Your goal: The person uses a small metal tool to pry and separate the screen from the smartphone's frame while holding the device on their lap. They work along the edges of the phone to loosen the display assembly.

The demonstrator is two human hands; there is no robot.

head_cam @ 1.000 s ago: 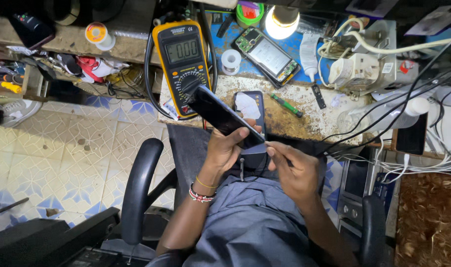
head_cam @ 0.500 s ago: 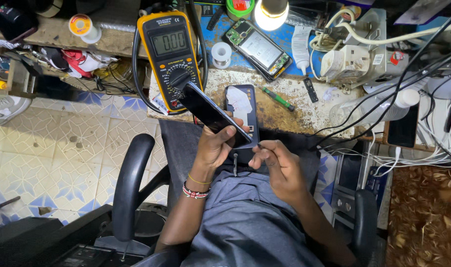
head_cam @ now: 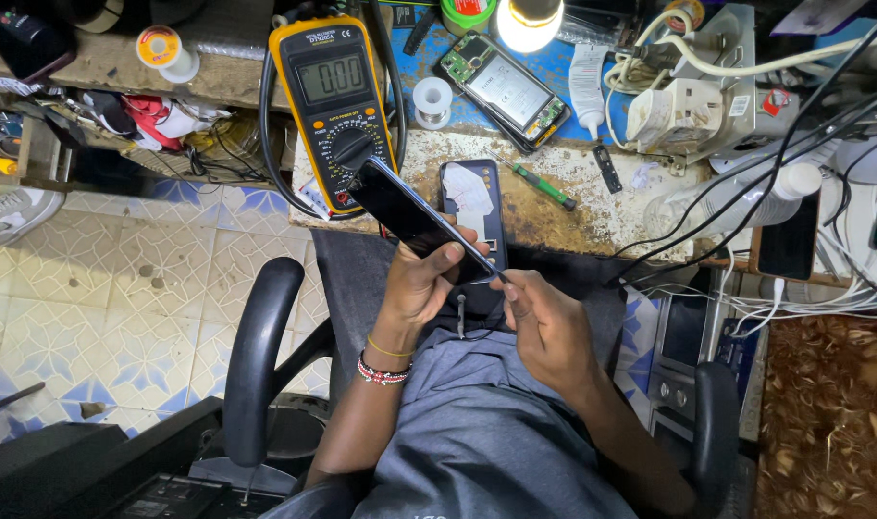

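My left hand (head_cam: 422, 281) grips a dark smartphone (head_cam: 400, 210), tilted with its screen side up and its far end over the bench edge. My right hand (head_cam: 544, 322) is pinched at the phone's near corner, fingertips touching its edge; whether it holds a small tool I cannot tell. A blue phone back cover (head_cam: 472, 207) lies on the worn bench (head_cam: 592, 207) just beyond the hands. A green-handled screwdriver (head_cam: 544, 185) rests to its right.
A yellow multimeter (head_cam: 334, 106) with black leads stands at the bench's left. An opened phone (head_cam: 507, 91), a solder spool (head_cam: 432, 101), a lit lamp (head_cam: 531, 19) and a white power adapter (head_cam: 683, 115) with tangled cables lie behind. Chair armrests (head_cam: 256, 356) flank me.
The view has shifted slightly. Both hands with the phone have stayed together; my right hand's fingers have closed in on the phone's near corner.
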